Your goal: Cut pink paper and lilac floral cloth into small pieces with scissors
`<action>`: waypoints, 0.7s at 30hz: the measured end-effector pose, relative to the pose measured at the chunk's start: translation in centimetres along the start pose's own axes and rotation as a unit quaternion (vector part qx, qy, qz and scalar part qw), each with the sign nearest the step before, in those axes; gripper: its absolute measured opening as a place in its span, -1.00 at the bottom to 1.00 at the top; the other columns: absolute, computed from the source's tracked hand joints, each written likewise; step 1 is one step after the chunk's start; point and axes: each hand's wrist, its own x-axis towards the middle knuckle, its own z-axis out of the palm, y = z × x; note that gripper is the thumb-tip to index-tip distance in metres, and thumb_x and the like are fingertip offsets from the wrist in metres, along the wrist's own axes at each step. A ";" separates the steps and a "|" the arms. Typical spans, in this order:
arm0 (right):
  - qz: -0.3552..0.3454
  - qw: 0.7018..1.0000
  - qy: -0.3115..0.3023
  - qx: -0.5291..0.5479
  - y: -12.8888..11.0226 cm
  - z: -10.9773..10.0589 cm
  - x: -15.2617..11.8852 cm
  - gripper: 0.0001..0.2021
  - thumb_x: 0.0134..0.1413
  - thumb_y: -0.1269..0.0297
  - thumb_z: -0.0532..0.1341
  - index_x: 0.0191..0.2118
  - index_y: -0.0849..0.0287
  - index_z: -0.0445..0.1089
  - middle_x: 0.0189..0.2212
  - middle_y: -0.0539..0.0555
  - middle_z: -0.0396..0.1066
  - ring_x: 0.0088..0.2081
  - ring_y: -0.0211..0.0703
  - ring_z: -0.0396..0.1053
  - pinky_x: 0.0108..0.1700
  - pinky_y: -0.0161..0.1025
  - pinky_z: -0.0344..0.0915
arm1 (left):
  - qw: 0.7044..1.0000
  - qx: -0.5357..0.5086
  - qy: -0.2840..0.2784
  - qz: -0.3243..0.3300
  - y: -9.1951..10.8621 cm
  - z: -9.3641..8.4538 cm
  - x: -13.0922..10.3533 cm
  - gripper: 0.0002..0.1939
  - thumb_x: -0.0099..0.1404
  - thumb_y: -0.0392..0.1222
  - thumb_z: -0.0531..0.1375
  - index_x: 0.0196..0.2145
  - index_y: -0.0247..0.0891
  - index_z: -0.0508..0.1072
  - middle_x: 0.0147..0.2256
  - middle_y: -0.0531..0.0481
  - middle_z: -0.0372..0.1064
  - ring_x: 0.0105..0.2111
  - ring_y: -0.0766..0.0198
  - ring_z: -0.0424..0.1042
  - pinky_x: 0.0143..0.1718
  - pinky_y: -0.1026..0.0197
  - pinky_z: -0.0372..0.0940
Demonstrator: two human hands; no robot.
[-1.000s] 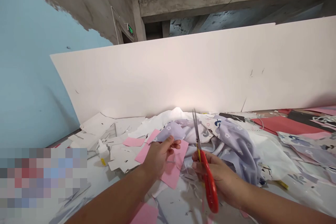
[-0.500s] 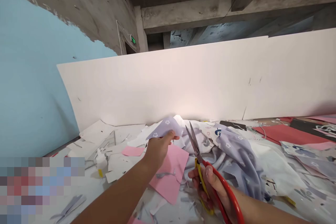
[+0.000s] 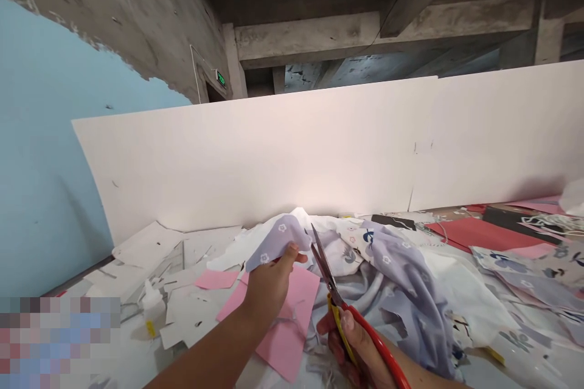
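Note:
My left hand [image 3: 270, 284] is closed on a piece of lavender fabric [image 3: 277, 239] printed with small white flowers, lifting its edge. In my right hand [image 3: 351, 346] is a pair of scissors [image 3: 331, 285] with one red and one yellow handle. The blades are slightly apart, their tips at the right edge of the lavender fabric. Below my left hand lies pink paper [image 3: 292, 331] with a grey scrap on it. Crumpled lavender cloth [image 3: 413, 285] is heaped to the right of the scissors.
White card pieces [image 3: 146, 249] and a small white glue bottle [image 3: 152, 301] lie at the left. Red sheets [image 3: 483, 234] and printed fabric scraps [image 3: 524, 267] lie at the right. A tall white board [image 3: 292, 152] stands behind the table.
The scissors have moved closer to the lavender fabric, and their blades have narrowed. My left hand still grips the fabric. The whole view has shifted slightly right and up.

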 end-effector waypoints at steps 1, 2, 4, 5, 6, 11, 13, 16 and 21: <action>0.001 1.000 -0.006 0.000 -0.2 0.0 -0.1 -0.36 -0.23 -0.40 -0.10 -0.40 0.16 0.20 -0.64 -0.13 0.04 -0.72 -0.47 -0.09 -0.70 -0.41 -0.09 | 1.000 -0.002 0.003 0.000 0.2 -0.1 -0.1 -0.58 0.02 0.16 0.12 -0.45 -0.24 0.55 -0.34 -0.06 0.45 -0.35 0.17 0.31 -0.25 0.17 0.17; -0.001 1.000 -0.008 0.002 -0.4 0.0 -0.2 -0.37 -0.22 -0.40 -0.09 -0.40 0.16 0.19 -0.64 -0.13 0.04 -0.72 -0.47 -0.10 -0.69 -0.41 -0.08 | 1.000 -0.002 0.006 -0.003 0.5 -0.2 -0.2 -0.58 0.02 0.16 0.12 -0.45 -0.24 0.55 -0.35 -0.06 0.45 -0.34 0.16 0.31 -0.24 0.17 0.17; -0.011 1.000 -0.008 0.004 -0.7 0.1 -0.3 -0.38 -0.22 -0.39 -0.07 -0.40 0.16 0.20 -0.63 -0.12 0.05 -0.71 -0.46 -0.09 -0.68 -0.41 -0.07 | 1.000 0.003 0.015 -0.008 1.0 -0.6 -0.4 -0.59 0.01 0.17 0.13 -0.46 -0.23 0.55 -0.37 -0.06 0.44 -0.33 0.15 0.32 -0.26 0.17 0.18; -0.015 1.000 -0.009 0.005 -0.8 0.1 -0.4 -0.38 -0.22 -0.38 -0.06 -0.39 0.16 0.20 -0.63 -0.12 0.05 -0.71 -0.46 -0.09 -0.68 -0.41 -0.06 | 1.000 0.005 0.020 -0.005 1.2 -0.7 -0.5 -0.59 0.02 0.16 0.13 -0.47 -0.23 0.55 -0.38 -0.06 0.44 -0.32 0.14 0.32 -0.27 0.17 0.18; -0.018 1.000 -0.009 0.005 -0.9 0.2 -0.5 -0.39 -0.21 -0.38 -0.05 -0.38 0.16 0.20 -0.62 -0.12 0.05 -0.70 -0.46 -0.09 -0.68 -0.41 -0.06 | 1.000 0.008 0.023 0.002 1.4 -0.8 -0.5 -0.60 0.02 0.16 0.12 -0.48 -0.22 0.55 -0.38 -0.06 0.43 -0.32 0.14 0.32 -0.27 0.18 0.19; -0.026 1.000 -0.004 -0.007 -1.1 0.2 -1.0 -0.42 -0.14 -0.34 -0.08 -0.40 0.17 0.18 -0.61 -0.12 0.06 -0.68 -0.45 -0.07 -0.64 -0.41 -0.02 | 1.000 0.025 0.007 0.004 1.0 -0.9 -0.2 -0.60 0.04 0.16 0.10 -0.47 -0.21 0.55 -0.36 -0.05 0.45 -0.33 0.14 0.32 -0.25 0.15 0.19; -0.032 0.999 -0.001 -0.010 -1.1 0.2 -1.1 -0.43 -0.11 -0.33 -0.09 -0.42 0.17 0.17 -0.60 -0.11 0.06 -0.67 -0.44 -0.05 -0.63 -0.40 -0.01 | 0.999 0.031 -0.010 0.000 0.7 -0.8 -0.3 -0.60 0.04 0.16 0.10 -0.46 -0.20 0.55 -0.34 -0.05 0.46 -0.33 0.14 0.33 -0.23 0.14 0.19; -0.030 0.999 0.009 0.002 -0.7 0.3 -0.8 -0.41 -0.13 -0.35 -0.13 -0.41 0.17 0.14 -0.60 -0.12 0.04 -0.68 -0.45 -0.07 -0.65 -0.39 -0.06 | 0.999 0.039 -0.031 -0.002 0.6 -0.6 -0.6 -0.60 0.06 0.16 0.08 -0.48 -0.18 0.55 -0.32 -0.04 0.46 -0.30 0.14 0.34 -0.20 0.16 0.20; -0.026 0.997 0.034 0.059 0.0 0.5 -0.3 -0.40 -0.14 -0.35 -0.12 -0.37 0.18 0.13 -0.62 -0.15 0.01 -0.71 -0.47 -0.10 -0.66 -0.40 -0.13 | 0.997 0.063 -0.038 -0.010 0.7 -0.3 -1.2 -0.58 0.06 0.19 0.06 -0.49 -0.13 0.55 -0.35 0.01 0.46 -0.32 0.18 0.35 -0.23 0.20 0.22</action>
